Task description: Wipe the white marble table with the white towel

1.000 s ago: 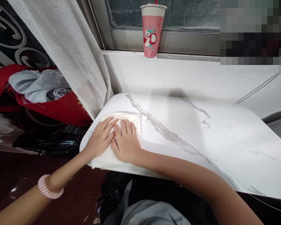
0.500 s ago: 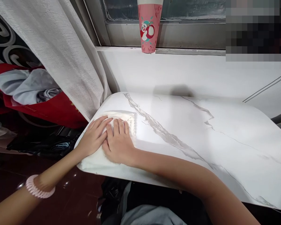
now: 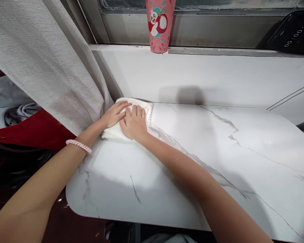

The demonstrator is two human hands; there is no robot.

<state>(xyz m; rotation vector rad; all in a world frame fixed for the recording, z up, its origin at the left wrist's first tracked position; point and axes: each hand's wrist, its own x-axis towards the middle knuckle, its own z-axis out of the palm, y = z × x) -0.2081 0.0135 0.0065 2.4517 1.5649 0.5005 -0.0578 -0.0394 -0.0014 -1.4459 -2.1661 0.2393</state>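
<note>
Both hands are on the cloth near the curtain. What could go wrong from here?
The left hand and cloth are close to the curtain, so a push farther that way might catch or drag its fabric.
The pink cup stands at the front edge of the window ledge; a bump could tip it toward the tabletop.
The phone leans on that ledge and might slip if jarred.

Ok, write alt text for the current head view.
A person's left hand and right hand lie on a white cloth at the back left of a white marbled table, beside a pale grey curtain. Beyond, a pink cup, its top cropped, stands on the window ledge.
</note>
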